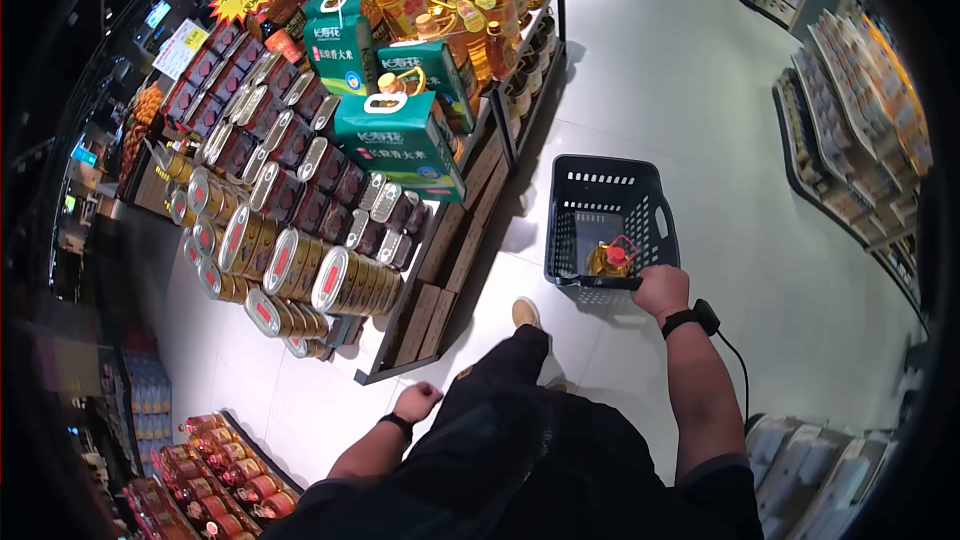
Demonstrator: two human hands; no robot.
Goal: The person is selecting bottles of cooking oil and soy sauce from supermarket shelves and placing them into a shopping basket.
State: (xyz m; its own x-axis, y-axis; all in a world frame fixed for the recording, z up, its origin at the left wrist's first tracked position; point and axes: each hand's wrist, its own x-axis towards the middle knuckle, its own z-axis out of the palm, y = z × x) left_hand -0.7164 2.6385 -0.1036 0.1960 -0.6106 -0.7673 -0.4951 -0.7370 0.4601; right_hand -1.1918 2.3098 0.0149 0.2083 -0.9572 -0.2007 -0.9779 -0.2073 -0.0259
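My right hand (662, 292) is wrapped around the handle of a black plastic shopping basket (612, 168), which is in front of me over the floor. Inside the basket lies an oil bottle (606, 262) with a red cap and handle. At my left side hangs my left hand (416, 402), its fingers curled in with nothing visible in them. The nearest goods to it are stacked oval gold tins (338, 278) on the display's corner. A black band circles each wrist, and a cable runs from the right one.
Green handled cartons (400, 145) and large oil bottles (400, 5) crowd the display (425, 315) on the left. Red-labelled bottles (215, 465) stand at lower left. Shelves of packaged goods (860, 110) line the right side. Pale tiled floor (690, 70) runs between them.
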